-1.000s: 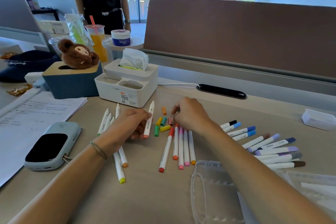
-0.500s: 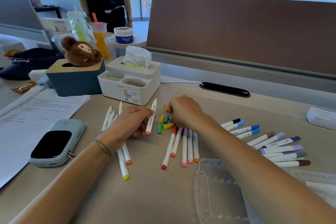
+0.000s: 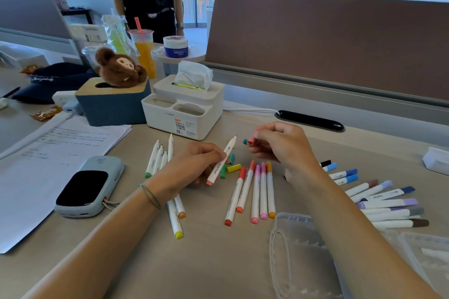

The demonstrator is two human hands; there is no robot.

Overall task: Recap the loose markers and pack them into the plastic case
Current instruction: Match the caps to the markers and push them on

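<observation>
Marker (image 3: pixel 220 162), white-barrelled with a pink end, sits uncapped in the left hand (image 3: pixel 192 167), fingers and thumb curled round the mid-barrel; it is tilted, bare tip up and away from the camera, pink end low near the desk (image 3: pixel 194 262). Right hand (image 3: pixel 279 145) is raised just right of that tip, thumb and forefinger pinching a pink cap (image 3: pixel 251 140); cap and tip are near but apart. A teal cap (image 3: pixel 245 141) lies just left of the pinched one; whether the fingers touch it cannot be told.

Loose caps (image 3: pixel 233 168), yellow, green, teal and orange, lie in a small heap under and beside the held marker. Five capped warm-colour markers (image 3: pixel 257 192) (red, orange, pinks, amber) lie side by side below the right hand. Uncapped white markers (image 3: pixel 158 158) lie left of the left hand, and two more (image 3: pixel 176 221), with yellow and orange ends, run out from under the left wrist. Capped blue, purple, grey and brown markers (image 3: pixel 379 201) fan out to the right, partly hidden by the right forearm.

Plastic case (image 3: pixel 298 257), clear, lies open at lower right on the desk, partly under the right forearm; contents unclear.

Beyond: white tissue box (image 3: pixel 184 107), blue box (image 3: pixel 111 104) with plush toy (image 3: pixel 119 68) on top, printed sheets (image 3: pixel 48 153), grey-blue device (image 3: pixel 87 187) at left.
</observation>
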